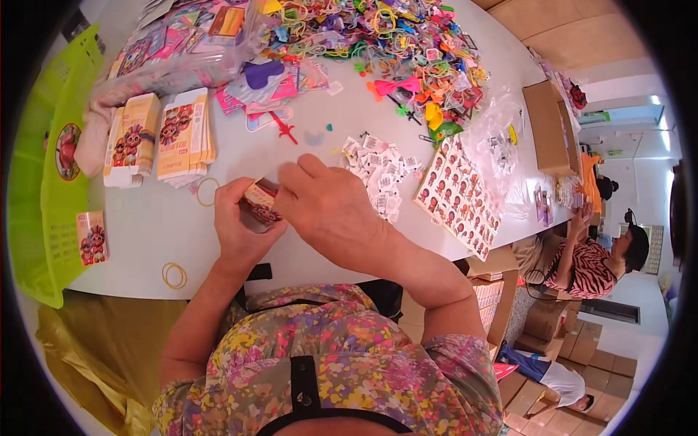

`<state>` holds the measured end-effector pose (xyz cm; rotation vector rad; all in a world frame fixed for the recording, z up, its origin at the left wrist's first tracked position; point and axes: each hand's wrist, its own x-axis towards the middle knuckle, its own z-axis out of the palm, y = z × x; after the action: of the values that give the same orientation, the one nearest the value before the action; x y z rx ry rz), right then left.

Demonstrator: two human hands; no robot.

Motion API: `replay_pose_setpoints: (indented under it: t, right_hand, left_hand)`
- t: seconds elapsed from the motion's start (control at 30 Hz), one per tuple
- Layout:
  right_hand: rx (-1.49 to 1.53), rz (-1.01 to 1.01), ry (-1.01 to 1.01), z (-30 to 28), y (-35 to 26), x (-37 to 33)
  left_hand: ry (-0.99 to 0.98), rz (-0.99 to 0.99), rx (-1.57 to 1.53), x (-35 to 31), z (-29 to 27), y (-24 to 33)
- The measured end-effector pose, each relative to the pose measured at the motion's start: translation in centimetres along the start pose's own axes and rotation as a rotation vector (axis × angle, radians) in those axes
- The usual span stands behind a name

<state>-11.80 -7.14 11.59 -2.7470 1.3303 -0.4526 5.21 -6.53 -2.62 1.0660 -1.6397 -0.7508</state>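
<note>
Above the table edge, my left hand (243, 240) is wrapped round a small printed carton (260, 196), which is tilted with its upper end toward my other hand. My right hand (331, 203) is closed at the carton's right side, fingertips bent down to it. The back of that hand hides whatever the fingers pinch. Left of the hands stand two bundles of matching flat cartons (131, 142) on the white table (145, 225). A thin rubber band (207, 192) lies beside my left hand, and more bands (174, 276) rest nearer the edge.
A heap of colourful trinkets (392, 43) covers the far side. Small white labels (376, 174) and character sticker sheets (462, 196) lie at right. A green basket (43, 254) borders the left, a matching carton (92, 238) against it. People work at right near brown boxes (552, 138).
</note>
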Motion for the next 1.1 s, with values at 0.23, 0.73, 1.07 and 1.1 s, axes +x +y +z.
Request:
replay_pose_setpoints:
  t: [0.23,0.73,1.07,1.1]
  right_hand:
    - [0.172,0.509,0.380,3.6,15.4,0.3]
    - [-0.595,0.357,-0.056,8.7,22.1,-1.9]
    - [0.737,0.460,0.261,-0.2,7.6,-0.8]
    - [0.609,0.337,0.200,-1.2,4.9,-1.0]
  left_hand:
    - [-0.100,-0.032,-0.028,0.3,-0.6,1.1]
    - [-0.076,-0.010,0.087,0.3,-0.3,0.5]
    - [-0.016,0.067,0.118,0.5,-0.2,0.7]
    - [-0.015,0.069,0.129,0.4,-0.2,0.6]
